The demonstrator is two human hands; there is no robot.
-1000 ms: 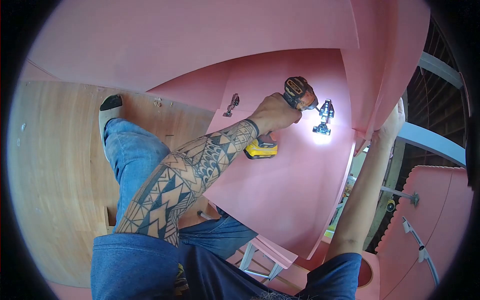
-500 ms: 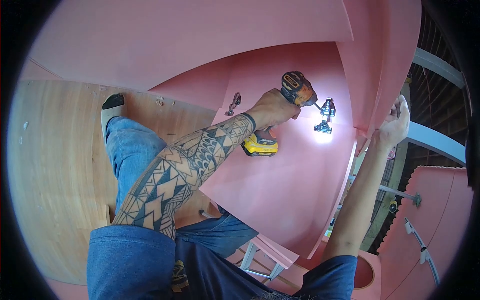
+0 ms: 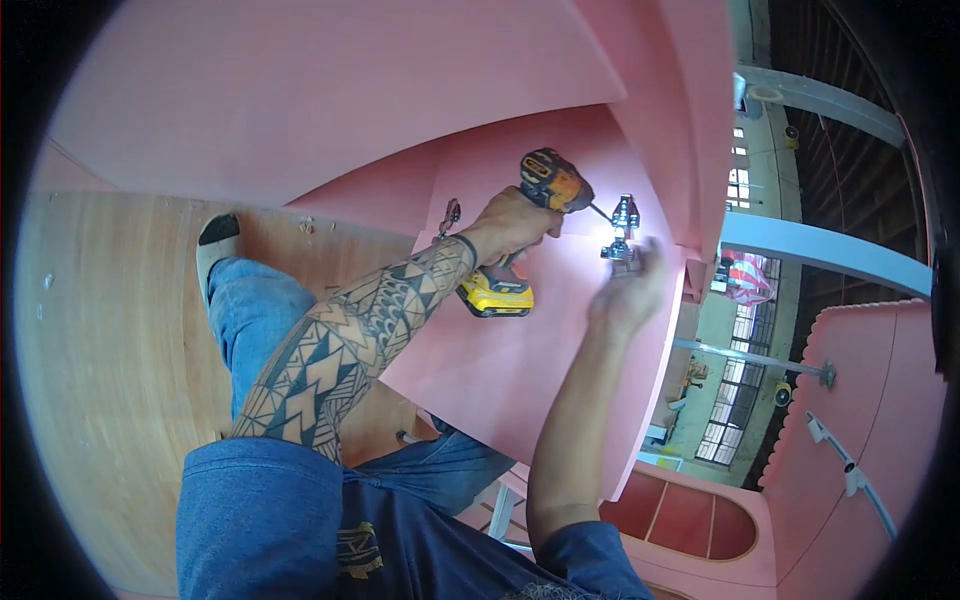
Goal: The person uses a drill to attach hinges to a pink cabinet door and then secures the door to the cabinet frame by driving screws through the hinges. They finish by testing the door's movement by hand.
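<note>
My left hand is closed around the grip of a cordless impact driver with a yellow battery. The driver's bit points at a metal cabinet hinge on the pink panel, lit by the tool's lamp. Whether the bit sits in a screw is too small to tell. My right hand is just below the same hinge, its fingers blurred close to the hinge's lower end. A second hinge is on the panel, left of the driver.
A large curved pink panel hangs over the work. My shod foot rests on the wood-look surface at left. Part of a ladder shows below. At right are a grey beam and a scalloped pink panel.
My right hand has come off the panel edge at right and moved left to the hinge. The driver stays at the hinge, and the whole view has shifted somewhat.
</note>
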